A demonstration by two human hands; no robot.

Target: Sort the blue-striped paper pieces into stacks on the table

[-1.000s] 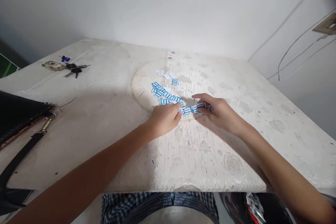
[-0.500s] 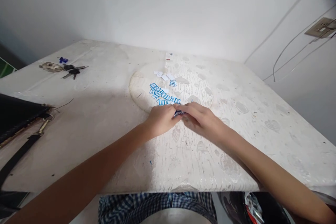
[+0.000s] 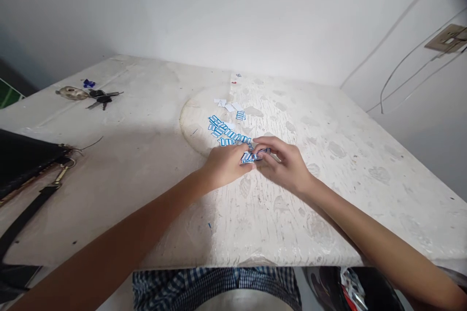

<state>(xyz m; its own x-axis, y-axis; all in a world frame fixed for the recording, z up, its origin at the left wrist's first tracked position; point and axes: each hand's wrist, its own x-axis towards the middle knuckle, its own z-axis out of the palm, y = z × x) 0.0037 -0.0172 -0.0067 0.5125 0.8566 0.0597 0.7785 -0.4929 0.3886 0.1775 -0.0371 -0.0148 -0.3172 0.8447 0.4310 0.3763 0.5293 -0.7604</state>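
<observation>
Far left, keys (image 3: 103,97) lying idle. Mid-table, loose blue-edged slips (image 3: 221,127) scattered, unheld; white scraps (image 3: 229,107) farther off. Left hand (image 3: 228,165), nearer, pinching held slips (image 3: 248,157); right hand (image 3: 286,163) gripping their right end. Looks partway: small batch in hands, loose ones left over.

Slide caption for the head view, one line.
Left hand and right hand holding blue-outlined white pieces over a pale table.
</observation>
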